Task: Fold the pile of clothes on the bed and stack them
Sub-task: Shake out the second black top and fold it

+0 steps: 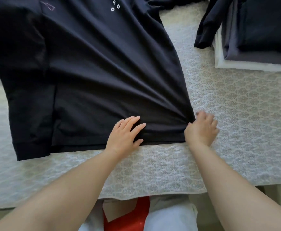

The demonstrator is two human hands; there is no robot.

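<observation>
A large dark navy shirt [89, 67] with small white letters near its top lies spread on the bed, hem toward me. My left hand [125, 135] rests flat on the hem, fingers straight and spread. My right hand [201, 127] pinches the shirt's lower right corner, and creases fan out from that grip. A stack of folded clothes [259, 37] sits at the upper right: dark navy on top, grey below, white at the bottom. A dark sleeve [208, 29] hangs off the stack's left side.
The bed carries a pale patterned cover [236, 105], whose front edge runs just below my forearms. More dark cloth [169, 2] lies at the top centre. Red and white fabric [126, 215] shows below the bed's edge.
</observation>
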